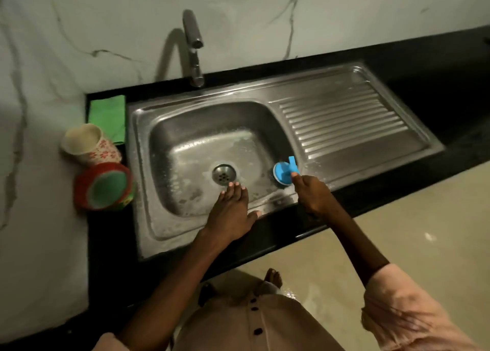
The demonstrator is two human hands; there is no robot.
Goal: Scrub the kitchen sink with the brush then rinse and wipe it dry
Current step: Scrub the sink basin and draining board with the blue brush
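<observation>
A steel sink (191, 128) with a ribbed drainboard (352, 120) is set in a black counter, and its basin is wet and soapy around the drain (224, 174). My right hand (313, 194) grips a round blue brush (283, 173) pressed against the basin's right wall. My left hand (233, 210) lies flat over the sink's front rim, fingers together and reaching toward the drain, holding nothing. A folded green cloth (108, 117) lies on the counter left of the sink.
A tap (193, 46) stands behind the basin against the marble wall, with no water running. Two cups sit left of the sink: a cream flowered cup (88, 145) and a red and green cup (104, 186). Black counter (437, 85) extends to the right.
</observation>
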